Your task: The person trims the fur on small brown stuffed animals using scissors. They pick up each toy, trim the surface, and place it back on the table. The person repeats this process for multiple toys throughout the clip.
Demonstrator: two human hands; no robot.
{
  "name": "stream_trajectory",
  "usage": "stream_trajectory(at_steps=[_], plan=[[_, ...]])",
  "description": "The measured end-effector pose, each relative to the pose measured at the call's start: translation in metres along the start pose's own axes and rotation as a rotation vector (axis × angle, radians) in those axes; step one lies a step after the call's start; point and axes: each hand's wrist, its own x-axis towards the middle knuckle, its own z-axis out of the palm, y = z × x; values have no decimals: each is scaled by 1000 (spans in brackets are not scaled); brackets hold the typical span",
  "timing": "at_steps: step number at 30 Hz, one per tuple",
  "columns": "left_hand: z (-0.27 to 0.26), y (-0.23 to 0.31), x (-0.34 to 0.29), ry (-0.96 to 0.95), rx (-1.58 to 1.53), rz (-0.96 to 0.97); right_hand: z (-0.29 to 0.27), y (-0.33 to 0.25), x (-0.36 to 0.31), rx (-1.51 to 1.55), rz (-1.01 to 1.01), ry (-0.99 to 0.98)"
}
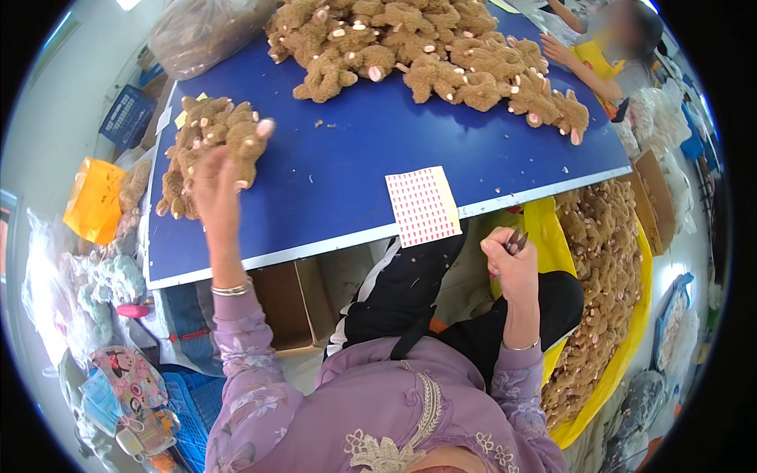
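Note:
My left hand [214,188] is over a small pile of brown plush toys [183,167] at the table's left. Its fingers are closed at one curly brown plush toy [248,140] with a pale pink tip; the palm hides part of the grip. My right hand [511,264] is off the table's front edge, closed around small dark thread snips [516,241] with their pointed blades up. Between the hands, a sheet of small red-marked stickers [422,203] overhangs the edge of the blue table [331,189].
A large heap of brown plush toys [418,47] covers the table's far side, beside a filled clear plastic bag [201,35]. To my right stands a yellow-lined sack [603,292] full of plush. Another person [607,55] is at the far right. A blue crate [128,117] stands left.

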Motion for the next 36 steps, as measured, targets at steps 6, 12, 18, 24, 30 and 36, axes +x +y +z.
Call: stream_trajectory(at_steps=[6, 12, 18, 24, 30, 36], plan=[[10, -16, -29, 51, 51, -62, 6, 2, -2, 30, 29, -41], [-33, -49, -10, 123, 352, -55, 10, 5, 1, 22, 100, -20], [-10, -29, 9, -188, 587, -296, 51, -14, 10, 204, 125, -59], [24, -38, -5, -305, 344, -323, 77, -38, 13, 351, 88, -304], [101, 18, -69, -404, -326, -409, 92, -43, 14, 297, 6, -290], [141, 64, -104, -467, -612, -460, 89, -43, 12, 283, -80, -288]])
